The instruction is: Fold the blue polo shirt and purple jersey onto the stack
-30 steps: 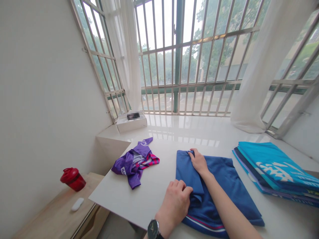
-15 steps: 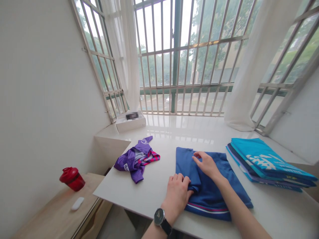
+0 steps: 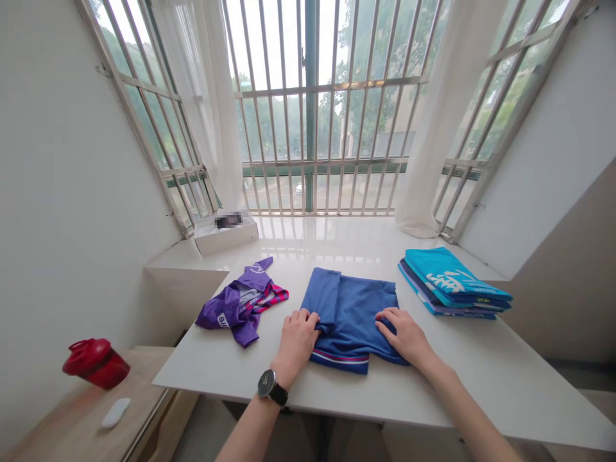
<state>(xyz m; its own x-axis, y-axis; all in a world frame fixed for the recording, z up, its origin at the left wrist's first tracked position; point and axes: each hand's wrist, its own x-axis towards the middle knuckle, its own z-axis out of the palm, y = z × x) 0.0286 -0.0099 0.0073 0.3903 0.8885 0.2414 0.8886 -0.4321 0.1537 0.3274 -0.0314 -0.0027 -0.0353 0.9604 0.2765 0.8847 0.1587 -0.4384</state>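
Observation:
A blue garment (image 3: 359,308), partly folded, lies on the white table, with a folded-over flap on its left and a white and red stripe along its near edge. My left hand (image 3: 299,333), with a black watch on the wrist, has its fingers curled on the garment's left near edge, pinching the cloth. At the right edge, my right hand (image 3: 402,330) has its thumb and fingers closed around a bit of the same cloth. The undersides of both hands' grips are partly hidden.
A crumpled purple garment (image 3: 235,305) lies left on the white table (image 3: 192,372). Folded blue clothes (image 3: 447,279) are stacked at the right. A white box (image 3: 226,236) stands by the window. A red cup (image 3: 99,364) and white object (image 3: 115,412) are on a wooden surface at lower left.
My right hand has moved from the garment's upper middle to its right side. The garment's right part is now folded inward, making it narrower. The camera view has shifted to the right.

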